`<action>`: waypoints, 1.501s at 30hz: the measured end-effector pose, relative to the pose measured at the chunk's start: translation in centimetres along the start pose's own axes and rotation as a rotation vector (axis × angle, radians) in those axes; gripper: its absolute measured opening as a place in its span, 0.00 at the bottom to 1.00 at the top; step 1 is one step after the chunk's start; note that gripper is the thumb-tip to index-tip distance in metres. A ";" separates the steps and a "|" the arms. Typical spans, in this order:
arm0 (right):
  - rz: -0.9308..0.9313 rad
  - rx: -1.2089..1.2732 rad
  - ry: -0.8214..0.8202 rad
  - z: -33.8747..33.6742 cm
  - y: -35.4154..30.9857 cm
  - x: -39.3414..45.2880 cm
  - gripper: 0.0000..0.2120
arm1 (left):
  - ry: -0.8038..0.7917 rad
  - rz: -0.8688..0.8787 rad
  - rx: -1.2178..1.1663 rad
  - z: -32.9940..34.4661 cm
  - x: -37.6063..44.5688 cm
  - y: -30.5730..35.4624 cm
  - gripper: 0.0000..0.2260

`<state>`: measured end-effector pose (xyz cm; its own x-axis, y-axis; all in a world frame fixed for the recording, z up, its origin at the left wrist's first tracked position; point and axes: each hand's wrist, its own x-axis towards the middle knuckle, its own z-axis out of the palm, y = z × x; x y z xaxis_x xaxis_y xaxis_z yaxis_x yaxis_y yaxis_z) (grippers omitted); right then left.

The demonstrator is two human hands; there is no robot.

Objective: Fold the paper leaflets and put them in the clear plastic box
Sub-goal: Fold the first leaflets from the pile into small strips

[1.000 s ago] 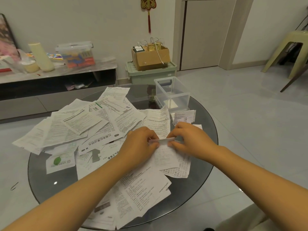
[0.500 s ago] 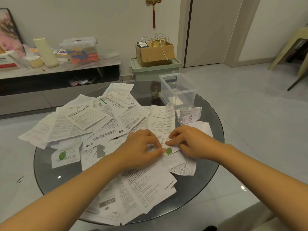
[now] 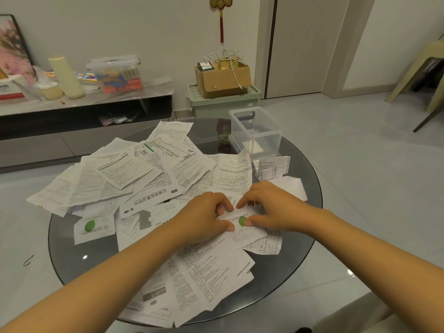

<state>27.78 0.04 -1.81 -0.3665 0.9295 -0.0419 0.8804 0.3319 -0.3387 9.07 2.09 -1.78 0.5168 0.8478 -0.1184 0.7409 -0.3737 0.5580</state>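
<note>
Soft, dim indoor light is falling evenly from overhead, giving everything a warm, slightly greenish cast. Small bright highlights are glinting on the dark glass desk [image 3: 64, 239], and the glossy floor [image 3: 365, 169] is reflecting a pale sheen. Shadows are staying faint and diffuse under the scattered paper leaflets [image 3: 134, 179]. The wide lens is bending straight lines near the edges, with the door frame [image 3: 269, 44] leaning. Fine print is smearing, and the far shelf [image 3: 84, 99] is looking soft and grainy.

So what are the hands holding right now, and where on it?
Both the left hand and right hand pinch a folded leaflet at its ends.
</note>
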 end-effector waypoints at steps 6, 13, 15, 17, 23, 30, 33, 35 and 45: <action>0.039 0.145 0.137 -0.2 -0.2 0.2 0.05 | 0.147 0.052 0.004 -0.4 -0.2 0.1 0.10; -0.027 0.117 -0.034 -0.9 0.4 -0.5 0.11 | 0.024 0.093 0.044 -0.4 -0.6 0.1 0.06; -0.041 0.068 -0.081 -1.0 0.4 -0.5 0.13 | -0.023 0.095 0.070 -0.7 -0.8 0.1 0.08; -0.043 0.041 -0.114 -1.2 0.4 -0.6 0.14 | -0.077 0.102 0.079 -1.1 -1.0 0.1 0.10; -0.012 0.065 -0.076 -1.1 0.1 -1.1 0.13 | -0.105 0.116 0.033 -1.6 -1.2 0.4 0.06; 0.014 0.008 0.008 -0.2 -0.8 -0.9 0.11 | -0.093 0.073 0.084 -0.7 -0.8 0.4 0.14; 0.019 -0.004 -0.009 0.0 -0.8 -0.7 0.15 | -0.086 0.014 0.015 -0.6 -0.7 0.7 0.18; 0.021 -0.012 -0.009 0.0 -0.8 -0.7 0.14 | -0.097 -0.011 -0.001 -0.6 -0.7 0.9 0.19; 0.112 0.150 0.111 -2.0 0.0 -1.7 0.03 | 0.065 -0.020 -0.138 -0.8 0.9 2.3 0.06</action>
<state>29.02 -1.17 0.10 -0.2263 0.9740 0.0140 0.8563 0.2058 -0.4738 10.87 2.26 0.09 0.4704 0.8789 -0.0792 0.6823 -0.3054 0.6642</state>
